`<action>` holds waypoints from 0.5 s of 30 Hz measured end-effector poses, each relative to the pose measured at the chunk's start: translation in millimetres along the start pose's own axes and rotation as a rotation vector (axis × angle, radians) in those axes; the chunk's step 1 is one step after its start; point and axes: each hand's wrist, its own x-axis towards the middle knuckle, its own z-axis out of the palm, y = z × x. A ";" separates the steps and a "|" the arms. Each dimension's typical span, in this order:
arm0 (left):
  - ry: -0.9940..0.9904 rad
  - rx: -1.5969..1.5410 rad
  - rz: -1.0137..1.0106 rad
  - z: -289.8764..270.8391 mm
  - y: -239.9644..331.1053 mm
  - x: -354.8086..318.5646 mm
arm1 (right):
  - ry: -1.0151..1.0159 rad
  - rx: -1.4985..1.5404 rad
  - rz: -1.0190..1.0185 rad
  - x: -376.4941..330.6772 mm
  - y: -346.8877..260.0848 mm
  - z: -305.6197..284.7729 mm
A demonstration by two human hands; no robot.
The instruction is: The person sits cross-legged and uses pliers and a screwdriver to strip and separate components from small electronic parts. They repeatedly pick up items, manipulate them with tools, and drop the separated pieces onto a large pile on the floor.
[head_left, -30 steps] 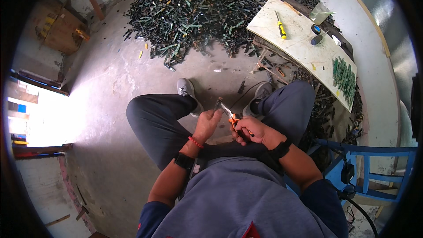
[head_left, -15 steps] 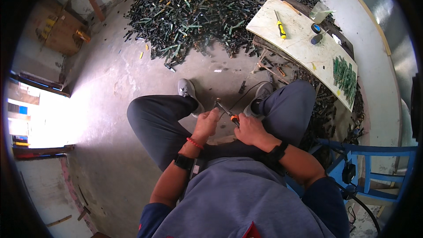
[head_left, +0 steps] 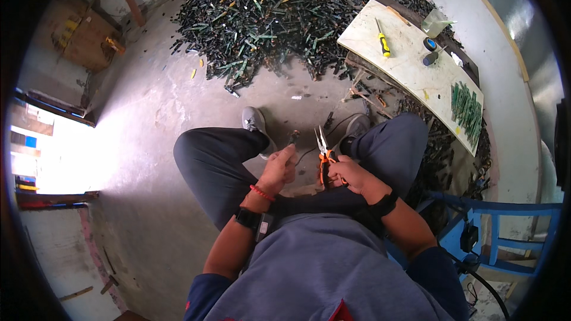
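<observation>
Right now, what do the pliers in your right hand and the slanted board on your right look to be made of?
Pliers: bare grey metal jaws with a dull shine; orange grips look like matte plastic or rubber. Right hand wraps the grips. Board: pale, flat, scuffed sheet with a thin edge, likely painted or laminated wood; I can't tell which.

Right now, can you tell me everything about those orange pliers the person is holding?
The pliers have orange and black handles and long, thin, pointed metal jaws, like needle-nose pliers. The jaws stand slightly apart and point up and away from the person. The right hand grips the handles, above the floor between the knees. The left hand is close beside them, pinching something small and dark that I cannot make out. Whether it touches the pliers is unclear.
</observation>
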 end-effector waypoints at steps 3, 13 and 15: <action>0.002 -0.013 0.029 -1.4 -0.4 -1.1 | -0.106 0.125 0.055 -10.8 -12.9 11.8; -0.056 -0.116 0.002 -4.0 2.8 -3.7 | -0.007 -0.384 -0.064 5.7 0.7 3.2; -0.059 -0.121 -0.005 -3.7 1.3 -3.0 | -0.033 -0.435 -0.061 4.5 -3.1 3.9</action>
